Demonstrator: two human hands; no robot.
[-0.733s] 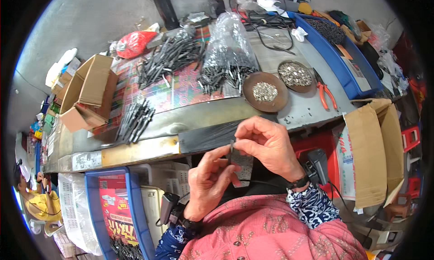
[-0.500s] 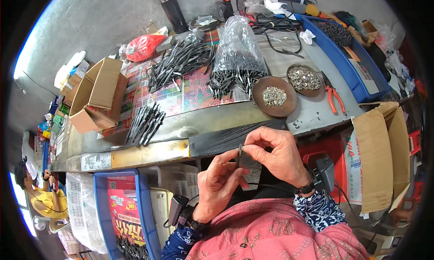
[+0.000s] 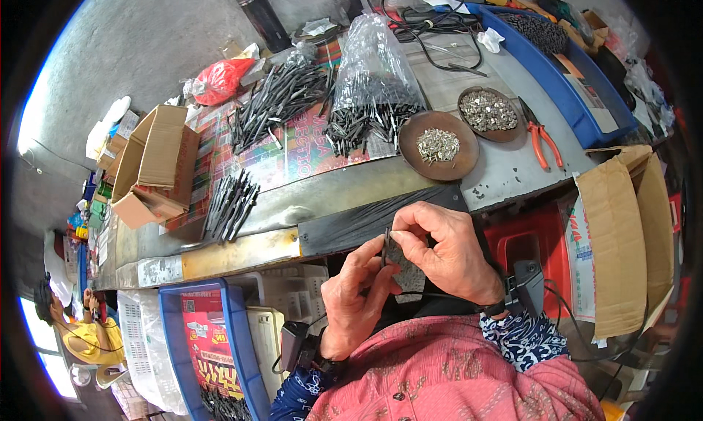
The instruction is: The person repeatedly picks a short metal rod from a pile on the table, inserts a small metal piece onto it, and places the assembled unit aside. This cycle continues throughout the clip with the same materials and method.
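Note:
My left hand [image 3: 356, 298] and my right hand [image 3: 445, 249] meet just below the workbench edge, both pinching one small dark metal part [image 3: 388, 250] between fingertips. The part is mostly hidden by my fingers. Above them on the bench lies a brown dish of small silvery pieces [image 3: 438, 145] and a second brown dish [image 3: 488, 111] further right. Heaps of dark metal rods [image 3: 278, 102] and a clear bag of rods [image 3: 372, 91] lie at the back; a small bundle of rods [image 3: 230, 203] rests left.
Open cardboard boxes [image 3: 155, 165] stand at the bench's left, another carton [image 3: 622, 238] at my right. Orange-handled pliers [image 3: 543, 140] lie near a blue tray [image 3: 564, 77]. A blue crate [image 3: 209, 340] sits below left. Another person [image 3: 69, 333] sits far left.
The view has tilted so the bench sits higher in frame. My two hands stay together on the small part, with fingers shifted slightly.

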